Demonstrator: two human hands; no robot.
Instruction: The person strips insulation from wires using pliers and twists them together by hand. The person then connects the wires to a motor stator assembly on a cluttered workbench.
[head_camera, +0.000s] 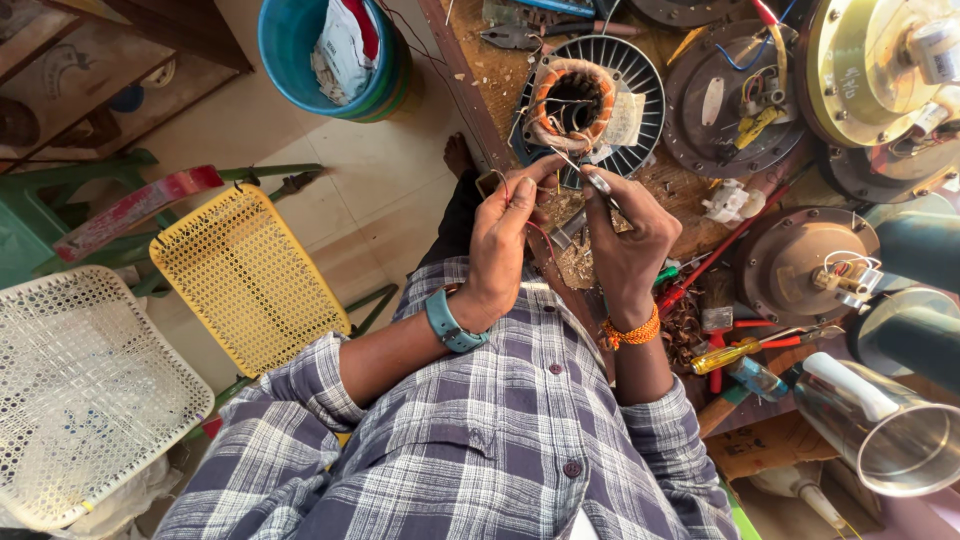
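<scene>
two hands work just above the near edge of the tabletop (480, 70), at the middle of the frame. the left hand (505, 240), with a teal watch at the wrist, is curled nearly closed, thumb and forefinger pinching a thin red wire (545, 243) that loops down below the fingers. the right hand (625, 235), an orange thread band at its wrist, is closed round a slim metal tool (578, 172), likely tweezers or a fine blade.

the wire looks light, limp and springy, apt to slip and easy to nick; it is best held close to its free end, where the pinch now sits. the tool seems stiff and light, held at its lower half.

the tool's long axis runs from the right hand toward the upper left, its tip pointing at the left fingertips. the wire trails from the pinch down and to the right.

beyond them lies a copper-wound stator (572, 105) on a ribbed round plate, and further up right several motor housings.
</scene>
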